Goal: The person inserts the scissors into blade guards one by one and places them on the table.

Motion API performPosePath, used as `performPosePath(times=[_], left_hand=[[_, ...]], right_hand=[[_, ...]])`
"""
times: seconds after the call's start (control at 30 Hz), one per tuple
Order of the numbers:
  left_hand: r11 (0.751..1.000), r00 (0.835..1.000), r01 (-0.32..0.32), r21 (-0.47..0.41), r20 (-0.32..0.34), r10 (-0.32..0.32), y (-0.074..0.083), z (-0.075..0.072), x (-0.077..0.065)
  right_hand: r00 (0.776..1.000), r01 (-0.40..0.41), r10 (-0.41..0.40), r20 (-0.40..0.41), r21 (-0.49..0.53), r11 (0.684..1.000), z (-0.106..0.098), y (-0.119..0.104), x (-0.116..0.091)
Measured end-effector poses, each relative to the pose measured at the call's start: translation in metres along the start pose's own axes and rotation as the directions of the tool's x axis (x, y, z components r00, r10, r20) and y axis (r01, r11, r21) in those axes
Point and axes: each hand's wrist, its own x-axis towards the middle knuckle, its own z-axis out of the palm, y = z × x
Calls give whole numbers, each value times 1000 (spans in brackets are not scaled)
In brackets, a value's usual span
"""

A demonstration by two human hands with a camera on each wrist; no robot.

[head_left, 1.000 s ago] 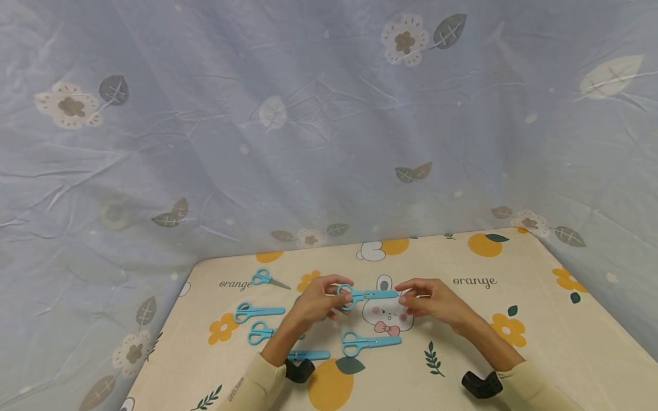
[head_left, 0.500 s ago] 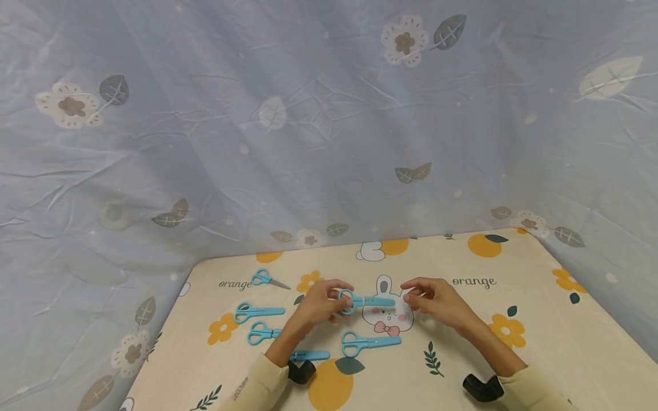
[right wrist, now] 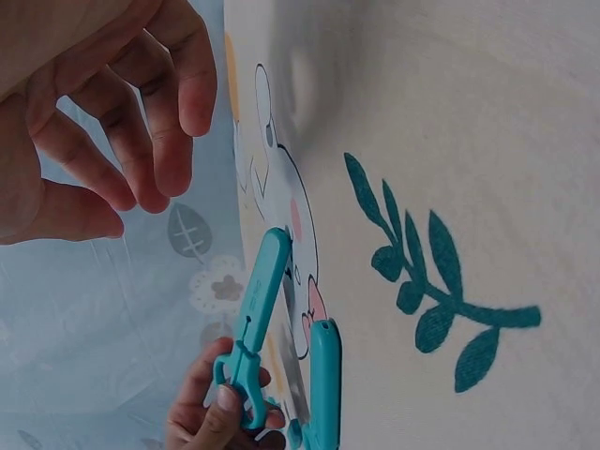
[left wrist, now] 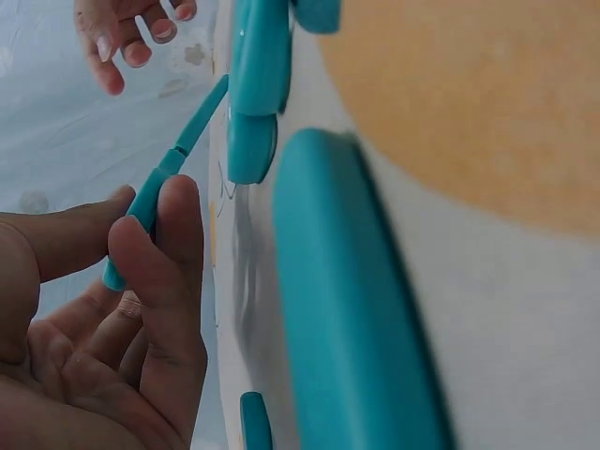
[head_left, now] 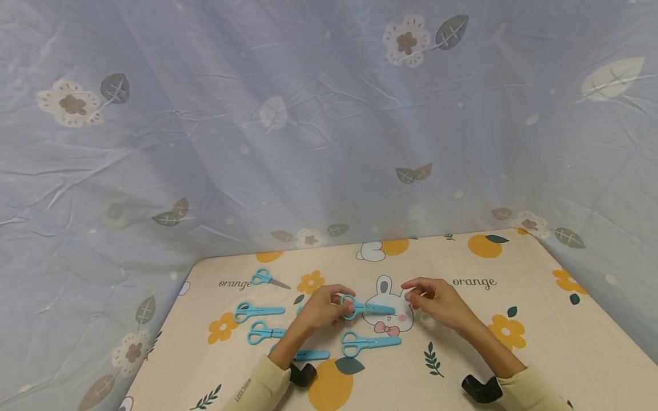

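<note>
My left hand (head_left: 325, 309) pinches a pair of light-blue scissors (head_left: 379, 309) by the finger loops. A blue sheath covers their blades, and the tip points right and slightly down. In the left wrist view, thumb and fingers grip the handle of these scissors (left wrist: 148, 199) from both sides. My right hand (head_left: 437, 301) hovers just right of the sheath's tip with loosely bent fingers and nothing in them. The right wrist view shows the sheathed scissors (right wrist: 265, 281) apart from my right fingertips. Another sheathed pair of scissors (head_left: 377, 342) lies on the cloth in front of the held pair.
Left of my left hand lie more blue scissors: a bare-bladed pair (head_left: 263, 277) at the back, a sheathed pair (head_left: 263, 311), and further pairs partly hidden under my forearm, one with its sheath (head_left: 315, 355) showing. A patterned cloth (head_left: 411, 377) covers the table; a blue-grey curtain (head_left: 329, 142) hangs behind.
The scissors in my left hand have come down and nearer, their tip tilting lower. My right fingertips, right at the sheath's tip earlier, are now a little way from it.
</note>
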Motion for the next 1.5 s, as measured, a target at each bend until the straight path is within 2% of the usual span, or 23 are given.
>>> performPosePath(times=[0.2,0.33,0.5,0.63,0.73,0.87,0.93,1.1,1.23,1.4,1.5], left_hand=[[993,999,13,121,-46,-7,0,5,0],[975,997,11,224,-79,7,3,7,0],[944,995,-21,329,-90,54,4,6,-3],[911,992,-44,411,-94,90,7,5,-6],[869,989,-48,493,-96,109,10,4,-8],[818,990,-31,575,-93,103,14,2,-11],[806,992,-17,592,-91,88,16,2,-12],[794,995,6,608,-84,57,20,1,-18],[797,993,-16,604,-84,84,22,-2,-21],[823,982,-38,567,-131,136,24,-13,-24],[828,972,-38,560,-172,161,25,-22,-26]], right_hand=[[1000,-1,0,-8,-15,1000,-1,-1,-1],[1000,0,0,-10,-16,1000,-1,-2,-2],[1000,-14,14,-10,-15,1000,-2,-5,-2],[1000,-22,22,-9,-26,999,-2,-7,-2],[1000,-23,23,-10,-35,999,-2,-8,-1],[1000,-20,20,-13,-43,999,-2,-8,1],[1000,-15,14,-16,-51,999,-3,-8,2],[999,8,-12,-36,-104,995,-4,-9,5],[994,45,-65,-93,-205,978,-8,-10,7],[974,77,-149,-168,-373,925,-18,-14,7],[966,68,-174,-191,-461,885,-25,-16,6]])
